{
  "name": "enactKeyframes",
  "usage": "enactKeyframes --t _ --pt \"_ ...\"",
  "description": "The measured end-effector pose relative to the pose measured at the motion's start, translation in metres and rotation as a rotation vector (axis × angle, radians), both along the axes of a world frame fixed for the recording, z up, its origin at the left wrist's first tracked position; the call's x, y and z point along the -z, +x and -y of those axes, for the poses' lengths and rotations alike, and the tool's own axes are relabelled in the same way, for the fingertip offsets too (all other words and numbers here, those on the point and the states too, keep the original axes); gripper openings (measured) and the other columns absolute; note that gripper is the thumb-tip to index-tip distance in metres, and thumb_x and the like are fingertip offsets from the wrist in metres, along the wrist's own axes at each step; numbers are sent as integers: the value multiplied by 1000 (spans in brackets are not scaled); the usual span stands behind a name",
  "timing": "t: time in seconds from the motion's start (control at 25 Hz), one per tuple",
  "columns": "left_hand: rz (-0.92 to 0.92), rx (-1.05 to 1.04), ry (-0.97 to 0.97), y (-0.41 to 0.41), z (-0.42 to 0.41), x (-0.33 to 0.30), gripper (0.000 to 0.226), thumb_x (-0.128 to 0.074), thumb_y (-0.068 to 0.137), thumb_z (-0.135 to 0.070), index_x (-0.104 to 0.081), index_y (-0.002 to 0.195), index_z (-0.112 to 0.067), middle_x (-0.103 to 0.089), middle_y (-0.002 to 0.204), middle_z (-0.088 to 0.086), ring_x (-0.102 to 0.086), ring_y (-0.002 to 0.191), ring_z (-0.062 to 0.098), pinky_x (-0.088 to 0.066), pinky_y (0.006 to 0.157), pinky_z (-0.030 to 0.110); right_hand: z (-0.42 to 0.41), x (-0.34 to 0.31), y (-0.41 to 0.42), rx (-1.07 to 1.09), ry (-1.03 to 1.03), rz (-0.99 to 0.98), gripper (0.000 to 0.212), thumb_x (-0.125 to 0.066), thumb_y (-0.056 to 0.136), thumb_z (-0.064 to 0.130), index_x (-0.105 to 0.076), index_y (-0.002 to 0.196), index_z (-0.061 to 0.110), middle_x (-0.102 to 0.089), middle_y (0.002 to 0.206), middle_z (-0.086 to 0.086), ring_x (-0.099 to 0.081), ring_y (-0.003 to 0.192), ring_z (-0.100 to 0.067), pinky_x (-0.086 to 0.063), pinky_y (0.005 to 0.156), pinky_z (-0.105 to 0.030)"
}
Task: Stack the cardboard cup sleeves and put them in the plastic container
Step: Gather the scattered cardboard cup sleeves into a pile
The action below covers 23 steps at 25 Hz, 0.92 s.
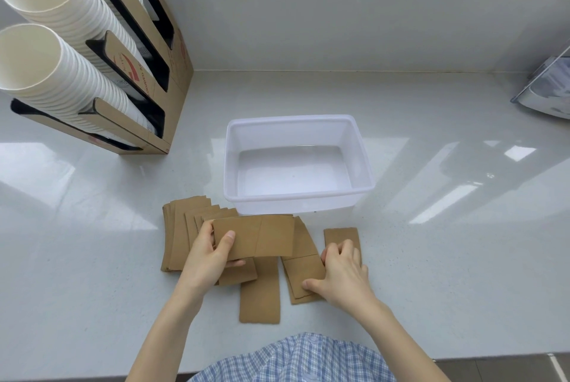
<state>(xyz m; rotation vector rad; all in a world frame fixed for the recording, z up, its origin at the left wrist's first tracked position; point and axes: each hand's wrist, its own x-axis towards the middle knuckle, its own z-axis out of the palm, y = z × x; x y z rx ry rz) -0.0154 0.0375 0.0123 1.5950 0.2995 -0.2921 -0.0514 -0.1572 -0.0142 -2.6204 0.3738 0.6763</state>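
Several flat brown cardboard cup sleeves lie scattered on the white counter in front of an empty translucent plastic container (pixel 296 196). My left hand (pixel 206 258) grips one sleeve (pixel 262 236) by its left end and holds it level above the pile. My right hand (pixel 342 273) presses on a small stack of sleeves (pixel 303 270), thumb at its near edge and fingers at its right side. A fanned bunch of sleeves (pixel 182 227) lies at the left. One single sleeve (pixel 260 295) lies lengthwise near me, and another (pixel 340 235) pokes out behind my right hand.
A cardboard dispenser (pixel 160 73) with stacked white paper cups (pixel 61 51) stands at the back left. A clear plastic item (pixel 549 88) sits at the far right edge. The counter's front edge runs just below my blue checked shirt (pixel 293 360).
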Motion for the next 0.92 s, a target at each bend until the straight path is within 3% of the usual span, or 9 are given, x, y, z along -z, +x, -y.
enactKeyframes --t 0.12,0.28,0.36,0.48,0.56,0.64,0.8,0.92 --pt "-5 0 -1 0 1 -1 19 -41 92 -12 -47 88 -29 -58 95 -4 -58 87 8 -54 50 13 3 0 2 24 56 17 49 -68 73 39 -41 106 16 -39 120 -6 -37 116 -23 -36 97 -36" --pt "-7 0 3 0 0 -2 19 -41 92 -12 -48 87 -29 -58 96 -4 -59 87 9 -54 50 13 17 -4 4 163 347 82 31 -66 78 18 -40 93 20 -49 94 1 -46 82 -13 -41 69 -19" --pt "-9 1 5 0 -1 -2 19 -41 92 -13 -48 86 -30 -57 96 -3 -58 87 9 -54 51 14 26 -6 2 232 434 134 23 -63 80 13 -46 95 19 -52 90 3 -50 80 -12 -38 63 -11" --pt "-18 -5 17 1 -3 -3 19 -42 92 -13 -48 86 -30 -58 96 -3 -58 87 8 -55 52 14 40 -10 -2 424 647 251 17 -62 81 7 -57 94 18 -62 94 -1 -60 91 -20 -46 71 -17" --pt "-25 -8 21 2 -3 -3 18 -42 92 -13 -49 86 -29 -57 96 -4 -58 86 8 -55 51 15 52 -15 -4 549 797 331 16 -61 83 6 -60 89 21 -66 96 -8 -62 87 -19 -51 69 -18" --pt "-28 -13 29 2 -2 -4 17 -41 92 -13 -49 87 -28 -57 95 -4 -58 86 8 -55 50 14 62 -19 -4 636 848 384 12 -59 85 10 -63 92 18 -68 96 -9 -62 84 -16 -51 66 -15" --pt "-35 -9 66 2 -3 -7 15 -40 93 -14 -47 89 -27 -56 94 -6 -58 84 10 -52 48 11 73 -21 0 779 946 427 24 -57 87 14 -62 108 4 -68 99 -10 -62 90 -20 -48 89 -31" --pt "-47 10 87 2 1 -7 16 -40 93 -14 -48 86 -26 -55 92 -5 -58 82 10 -53 49 12 68 -28 3 784 1022 434 14 -55 87 14 -65 96 11 -69 91 -5 -63 83 -15 -49 84 -27"
